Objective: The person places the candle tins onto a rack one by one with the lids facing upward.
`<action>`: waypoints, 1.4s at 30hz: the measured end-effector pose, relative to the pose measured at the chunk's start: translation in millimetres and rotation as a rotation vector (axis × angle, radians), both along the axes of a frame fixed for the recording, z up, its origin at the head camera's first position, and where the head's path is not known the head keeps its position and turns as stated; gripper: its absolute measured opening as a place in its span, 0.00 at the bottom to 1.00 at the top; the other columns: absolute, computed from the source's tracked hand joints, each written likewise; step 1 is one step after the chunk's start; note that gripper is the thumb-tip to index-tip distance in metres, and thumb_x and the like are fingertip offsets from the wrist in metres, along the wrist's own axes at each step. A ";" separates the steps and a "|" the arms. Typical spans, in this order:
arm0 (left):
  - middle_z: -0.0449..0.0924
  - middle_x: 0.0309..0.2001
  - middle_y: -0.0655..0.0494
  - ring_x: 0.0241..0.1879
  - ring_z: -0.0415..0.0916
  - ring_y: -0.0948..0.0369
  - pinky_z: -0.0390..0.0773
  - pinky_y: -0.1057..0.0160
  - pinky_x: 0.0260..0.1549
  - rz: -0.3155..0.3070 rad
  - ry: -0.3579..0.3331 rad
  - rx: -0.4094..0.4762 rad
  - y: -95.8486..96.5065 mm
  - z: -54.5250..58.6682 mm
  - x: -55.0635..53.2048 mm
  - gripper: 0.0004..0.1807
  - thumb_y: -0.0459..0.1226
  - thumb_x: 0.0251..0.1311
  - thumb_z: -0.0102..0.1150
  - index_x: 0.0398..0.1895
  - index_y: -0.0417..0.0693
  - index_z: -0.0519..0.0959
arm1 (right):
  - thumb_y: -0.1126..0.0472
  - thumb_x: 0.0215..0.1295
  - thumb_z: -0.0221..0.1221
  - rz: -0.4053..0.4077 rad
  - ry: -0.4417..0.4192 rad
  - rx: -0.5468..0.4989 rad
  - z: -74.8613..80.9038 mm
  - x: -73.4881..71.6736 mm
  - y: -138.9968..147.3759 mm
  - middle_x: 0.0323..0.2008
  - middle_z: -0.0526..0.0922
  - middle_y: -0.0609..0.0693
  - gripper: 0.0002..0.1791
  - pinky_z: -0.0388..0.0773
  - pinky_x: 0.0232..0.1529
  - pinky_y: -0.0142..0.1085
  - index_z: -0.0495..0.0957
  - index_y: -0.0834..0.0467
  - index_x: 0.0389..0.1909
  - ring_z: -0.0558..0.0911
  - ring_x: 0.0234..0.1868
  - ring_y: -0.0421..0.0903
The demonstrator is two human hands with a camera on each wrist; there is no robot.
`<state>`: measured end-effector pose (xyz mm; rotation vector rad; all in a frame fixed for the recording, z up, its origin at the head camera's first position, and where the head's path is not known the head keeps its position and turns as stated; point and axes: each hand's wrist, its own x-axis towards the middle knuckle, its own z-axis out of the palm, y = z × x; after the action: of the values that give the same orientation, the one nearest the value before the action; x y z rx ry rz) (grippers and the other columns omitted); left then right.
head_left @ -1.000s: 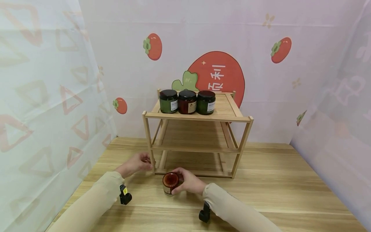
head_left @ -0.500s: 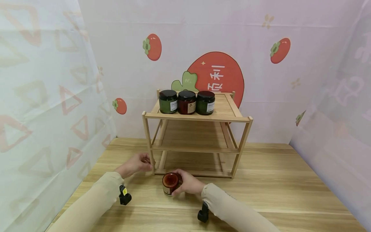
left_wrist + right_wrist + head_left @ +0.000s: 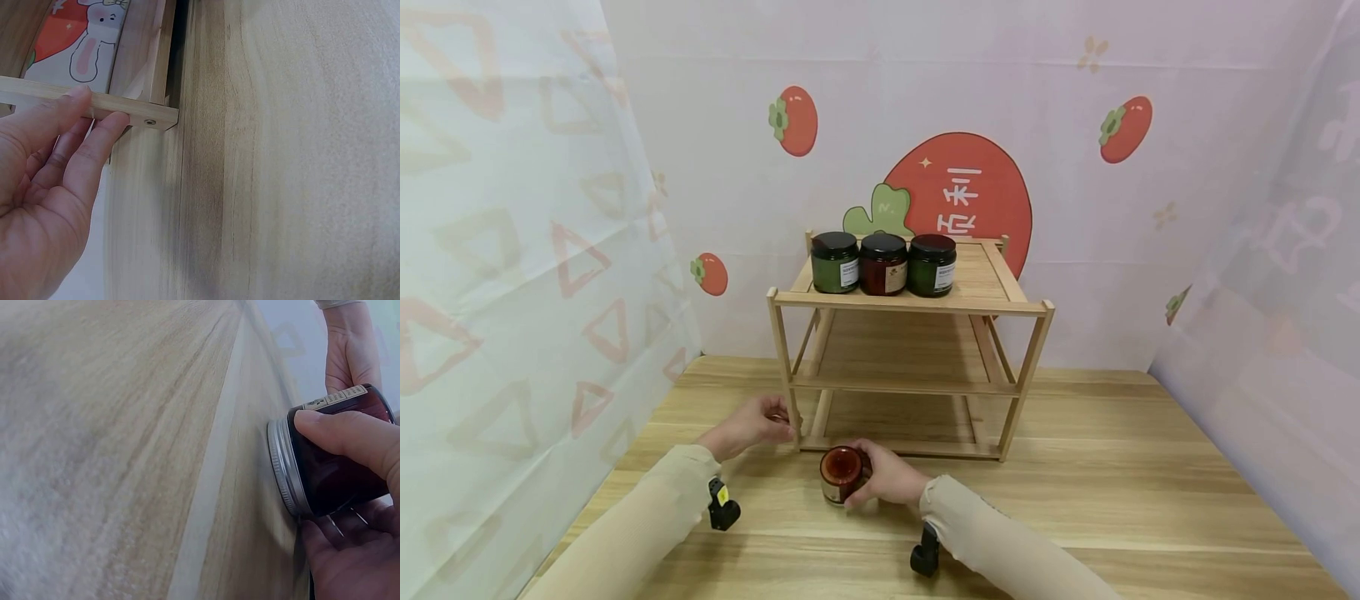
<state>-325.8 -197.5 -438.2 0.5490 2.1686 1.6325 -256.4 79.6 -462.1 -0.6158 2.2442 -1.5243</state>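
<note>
On the table in front of a wooden rack (image 3: 913,307), an amber glass jar (image 3: 841,468) stands upside down. Its silver lid (image 3: 289,469) faces the tabletop, and a tan label (image 3: 340,395) wraps its side. My right hand (image 3: 891,475) grips the jar from the right, thumb on the near side, fingers around the far side. Beside the rack's front left leg, my left hand (image 3: 752,427) pinches that leg (image 3: 140,111) low down between thumb and fingers. Some of its fingertips are hidden behind the leg in the head view.
Two green jars (image 3: 835,265) (image 3: 932,268) with black lids flank a dark red jar (image 3: 883,267) on the rack's top shelf. Below are a middle shelf (image 3: 910,350) and a bottom shelf (image 3: 891,417). Printed cloth walls (image 3: 1210,250) enclose the table.
My right wrist has shifted slightly left and its fingers a little toward me on the jar. The jar, the rack and my left hand look unmoved.
</note>
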 end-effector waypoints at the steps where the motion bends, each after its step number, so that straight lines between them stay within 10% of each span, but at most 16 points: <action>1: 0.79 0.39 0.47 0.39 0.79 0.59 0.82 0.64 0.41 0.001 0.000 0.000 -0.1 0.0 0.0 0.15 0.25 0.56 0.62 0.46 0.29 0.72 | 0.74 0.42 0.73 -0.001 0.002 0.004 0.6 0.6 -0.2 0.53 0.79 0.52 0.39 0.71 0.62 0.44 0.68 0.61 0.59 0.77 0.56 0.50; 28: 0.78 0.42 0.46 0.40 0.79 0.59 0.82 0.64 0.42 0.002 -0.003 -0.006 2.5 0.1 -1.3 0.16 0.27 0.57 0.63 0.47 0.30 0.72 | 0.65 0.41 0.77 -0.044 0.105 0.146 4.3 2.4 4.2 0.51 0.80 0.49 0.39 0.73 0.58 0.47 0.71 0.59 0.58 0.78 0.53 0.49; 42: 0.77 0.42 0.45 0.40 0.78 0.59 0.82 0.63 0.43 -0.001 -0.009 -0.005 -0.4 1.9 0.5 0.16 0.27 0.58 0.62 0.47 0.30 0.71 | 0.59 0.45 0.75 -0.103 0.185 0.015 50.8 10.2 40.6 0.50 0.79 0.50 0.36 0.75 0.54 0.41 0.70 0.59 0.57 0.79 0.51 0.45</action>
<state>-325.2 -197.9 -436.4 0.5400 2.1657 1.6252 -246.3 120.1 -411.3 -0.6712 2.4583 -1.5544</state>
